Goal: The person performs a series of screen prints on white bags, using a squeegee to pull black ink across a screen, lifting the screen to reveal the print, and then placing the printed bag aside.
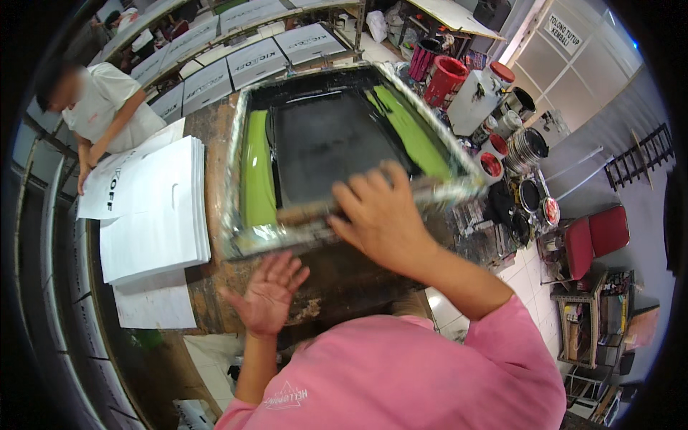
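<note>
Nearby, right grip [387,222] clamped on wooden bar [304,213], rectangular frame [232,172], glossy green strips [256,168], left grip [268,299] spread apart, white sheets [152,229] stacked left

Worn wooden bench under a framed screen and white sheets.
The bench [217,152] has a brown, scuffed and stained top, bare in a strip between its two loads and along the near side. At left lies a thick, fairly neat stack of white sheets [154,226], with a loose sheet [154,307] jutting from beneath its near end. Just beside it, the large framed screen [322,147] spans the middle; whether its blurred near edge touches the wood cannot be told.
</note>
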The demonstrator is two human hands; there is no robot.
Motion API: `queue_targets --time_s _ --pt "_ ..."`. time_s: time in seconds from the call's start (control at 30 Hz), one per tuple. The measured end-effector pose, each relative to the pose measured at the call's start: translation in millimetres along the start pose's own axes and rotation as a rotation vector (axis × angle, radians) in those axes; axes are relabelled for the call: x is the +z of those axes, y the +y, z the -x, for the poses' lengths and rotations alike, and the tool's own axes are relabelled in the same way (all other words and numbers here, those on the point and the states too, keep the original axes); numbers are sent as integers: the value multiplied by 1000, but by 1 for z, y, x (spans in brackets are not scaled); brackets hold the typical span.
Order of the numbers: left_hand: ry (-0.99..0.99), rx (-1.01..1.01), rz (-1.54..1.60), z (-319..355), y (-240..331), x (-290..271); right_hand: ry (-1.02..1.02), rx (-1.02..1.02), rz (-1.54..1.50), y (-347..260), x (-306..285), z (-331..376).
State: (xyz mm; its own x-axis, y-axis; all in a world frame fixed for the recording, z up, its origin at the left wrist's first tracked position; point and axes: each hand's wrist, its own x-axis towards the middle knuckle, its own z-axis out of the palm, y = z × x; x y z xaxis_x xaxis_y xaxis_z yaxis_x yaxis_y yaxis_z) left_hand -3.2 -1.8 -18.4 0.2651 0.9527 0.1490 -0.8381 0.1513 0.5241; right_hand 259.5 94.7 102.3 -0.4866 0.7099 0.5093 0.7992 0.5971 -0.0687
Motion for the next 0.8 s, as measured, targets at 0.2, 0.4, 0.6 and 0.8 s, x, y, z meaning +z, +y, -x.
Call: queue_targets --time_s 0.2,0.4,0.6,0.8 --pt "225 -74 -1640 -62 1 2 312 -56 113 28 -41 -96" --pt "416 -285 -2497 -50 -40 -41 372 -59 93 38 -57 -134" --pt "444 -124 -2362 -76 -29 -13 328 -91 128 39 -68 -154" --pt "452 381 -2059 -162 9 26 258 -18 -75 40 -96 -184"
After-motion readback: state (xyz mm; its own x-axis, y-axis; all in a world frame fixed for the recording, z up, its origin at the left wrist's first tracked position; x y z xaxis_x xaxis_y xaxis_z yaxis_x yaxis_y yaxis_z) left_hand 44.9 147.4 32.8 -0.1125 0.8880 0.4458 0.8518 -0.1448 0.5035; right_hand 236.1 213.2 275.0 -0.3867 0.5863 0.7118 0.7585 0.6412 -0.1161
